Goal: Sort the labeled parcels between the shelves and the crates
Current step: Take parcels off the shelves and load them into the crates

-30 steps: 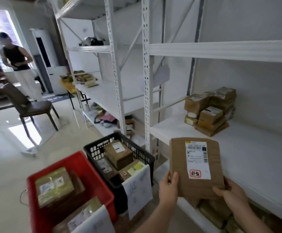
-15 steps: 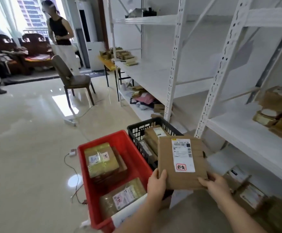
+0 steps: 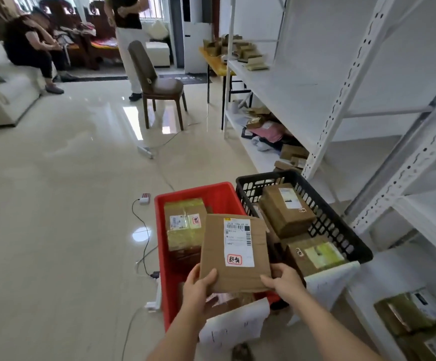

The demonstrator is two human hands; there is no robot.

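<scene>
Head view: a flat brown cardboard parcel (image 3: 235, 254), rectangular with soft creases across its face, is held up over the near end of the red crate (image 3: 203, 196). Its white shipping label carries a barcode, small print, and a red-bordered stamp at the lower edge. The left hand (image 3: 198, 285) grips the parcel's lower left corner, thumb on the front face and fingers curled behind. The right hand (image 3: 282, 278) pinches the lower right corner, thumb on top.

The red crate is smooth solid plastic and holds a box wrapped in glossy yellowish tape (image 3: 184, 222) with a small label, plus another taped parcel near its front wall. Just beside it on the right, touching or nearly so, stands a black crate (image 3: 323, 217) of slotted lattice plastic, holding a labelled brown box (image 3: 287, 207) and a box with a greenish label (image 3: 315, 256). White paper sheets with handwriting hang over the front rims of both crates.

To the right rise white metal shelves (image 3: 341, 82) with perforated uprights; more brown parcels lie on the lower levels. The floor (image 3: 55, 204) is glossy pale tile, crossed by thin cables.
</scene>
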